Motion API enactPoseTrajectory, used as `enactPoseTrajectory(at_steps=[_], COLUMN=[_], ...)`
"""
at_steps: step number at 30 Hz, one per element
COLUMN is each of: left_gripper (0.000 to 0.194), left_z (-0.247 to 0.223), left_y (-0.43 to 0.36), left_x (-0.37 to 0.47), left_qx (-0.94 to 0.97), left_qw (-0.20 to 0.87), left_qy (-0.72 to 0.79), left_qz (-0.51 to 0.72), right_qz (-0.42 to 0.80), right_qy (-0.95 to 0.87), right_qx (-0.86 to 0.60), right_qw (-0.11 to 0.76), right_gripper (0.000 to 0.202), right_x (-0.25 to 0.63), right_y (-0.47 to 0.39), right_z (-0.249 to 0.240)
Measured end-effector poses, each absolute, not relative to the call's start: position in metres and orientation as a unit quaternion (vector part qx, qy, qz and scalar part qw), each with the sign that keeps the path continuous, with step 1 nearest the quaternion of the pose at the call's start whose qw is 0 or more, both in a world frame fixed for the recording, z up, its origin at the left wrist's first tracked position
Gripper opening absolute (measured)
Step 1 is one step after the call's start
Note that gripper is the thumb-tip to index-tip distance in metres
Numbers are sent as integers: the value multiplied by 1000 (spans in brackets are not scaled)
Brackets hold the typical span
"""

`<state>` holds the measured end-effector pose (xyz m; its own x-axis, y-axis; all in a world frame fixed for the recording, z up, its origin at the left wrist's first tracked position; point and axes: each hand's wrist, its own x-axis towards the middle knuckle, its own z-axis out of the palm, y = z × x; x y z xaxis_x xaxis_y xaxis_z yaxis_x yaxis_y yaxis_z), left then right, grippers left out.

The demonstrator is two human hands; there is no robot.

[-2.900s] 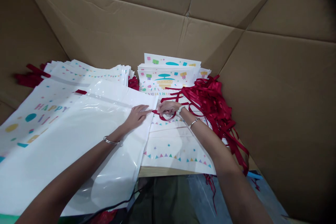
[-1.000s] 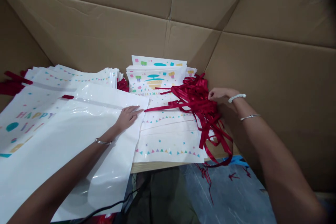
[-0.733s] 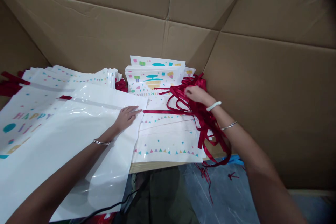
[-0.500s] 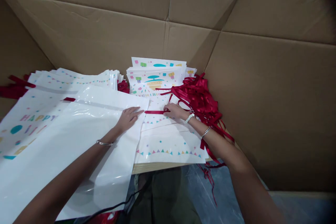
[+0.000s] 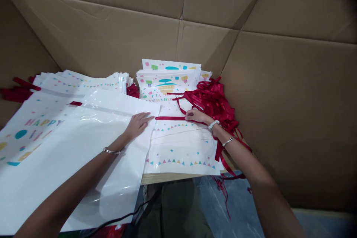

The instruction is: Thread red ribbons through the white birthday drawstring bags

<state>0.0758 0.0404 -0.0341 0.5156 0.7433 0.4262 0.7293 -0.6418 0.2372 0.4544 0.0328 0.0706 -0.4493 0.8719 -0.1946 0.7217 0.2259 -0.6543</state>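
My left hand [image 5: 138, 124] lies flat, fingers stretched, on the right edge of a glossy white plastic bag [image 5: 111, 163]. From under that edge a red ribbon [image 5: 170, 118] runs straight to my right hand [image 5: 196, 115], whose fingers pinch it. Beneath the ribbon lie white printed bags [image 5: 181, 156] with coloured bunting and stars. A tangled heap of red ribbons [image 5: 214, 100] sits just beyond my right hand. Another short red ribbon end [image 5: 75, 103] pokes out at the white bag's upper left.
Tall cardboard walls [image 5: 111, 29] enclose the work surface at the back and sides. More printed bags [image 5: 89, 81] are stacked at the left, with red ribbon ends [image 5: 18, 91] beside them. A wooden table edge [image 5: 167, 178] runs along the front, and a black cable [image 5: 122, 217] hangs below it.
My right hand has slid to the right along the ribbon, so a longer straight stretch shows between my hands. My left hand stays on the white bag. The view has shifted slightly.
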Motion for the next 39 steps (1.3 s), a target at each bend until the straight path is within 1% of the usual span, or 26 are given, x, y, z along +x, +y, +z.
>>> enactPoseTrajectory(at_steps=[5, 10, 15, 19, 23, 31, 39], left_gripper=[49, 50, 50, 50, 50, 49, 49], left_z=[-36, -37, -37, -37, -37, -34, -28], left_y=[40, 41, 40, 41, 41, 40, 39], left_x=[75, 76, 76, 76, 76, 78, 85], left_qx=[867, 869, 865, 866, 868, 868, 864], left_qw=[9, 8, 10, 5, 2, 5, 6], left_qy=[425, 419, 427, 425, 416, 410, 421], left_qz=[259, 265, 262, 263, 272, 281, 277], right_qz=[382, 451, 466, 461, 446, 431, 424], right_qy=[-752, -691, -658, -655, -679, -725, -737], right_qx=[-526, -551, -576, -580, -565, -521, -504], right_qw=[110, 125, 131, 148, 141, 136, 150], right_gripper=[37, 39, 42, 42, 40, 35, 37], right_x=[485, 523, 549, 552, 527, 427, 353], right_y=[35, 36, 32, 26, 25, 31, 50], right_z=[70, 65, 64, 67, 74, 83, 81])
